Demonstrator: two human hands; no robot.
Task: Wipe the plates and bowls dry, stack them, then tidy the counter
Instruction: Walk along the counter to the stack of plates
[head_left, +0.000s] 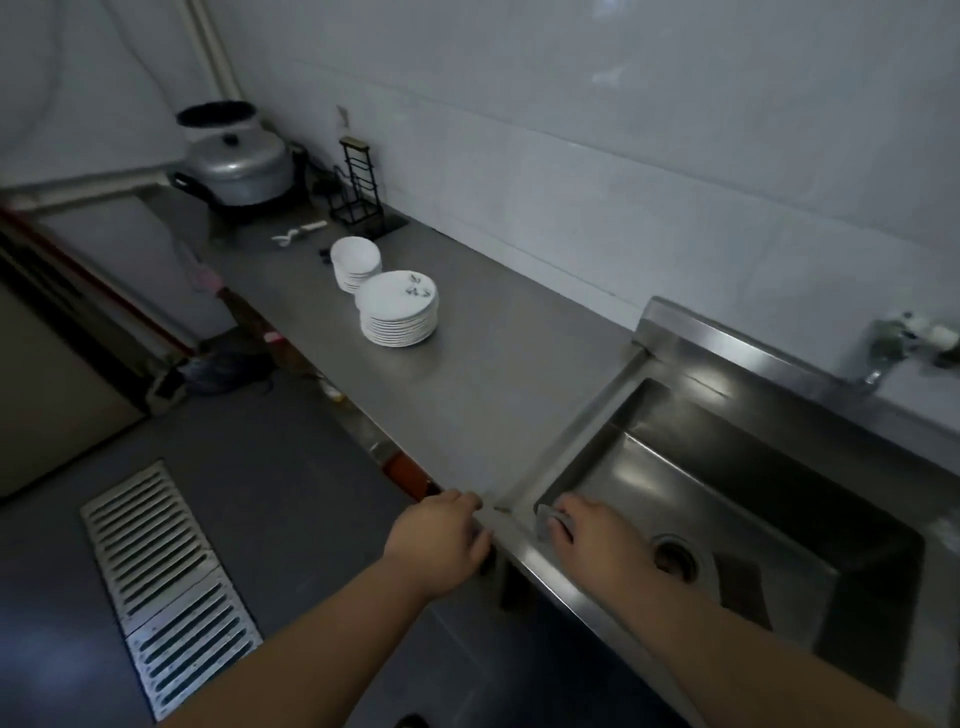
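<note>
A stack of several white plates (399, 312) stands on the steel counter (467, 384), and a stack of white bowls (355, 262) stands just behind it to the left. My left hand (441, 540) rests on the counter's front edge, fingers curled over the lip. My right hand (587, 530) holds a small grey cloth (551, 519) at the near left corner of the sink (737, 499), over its inner wall. Both hands are far from the dishes.
A lidded metal pot (240, 166) on a burner stands at the far left end, with a black wire rack (358, 182) and small utensils (298, 232) beside it. A tap (893, 348) is behind the sink. A floor drain grate (161, 582) lies below left.
</note>
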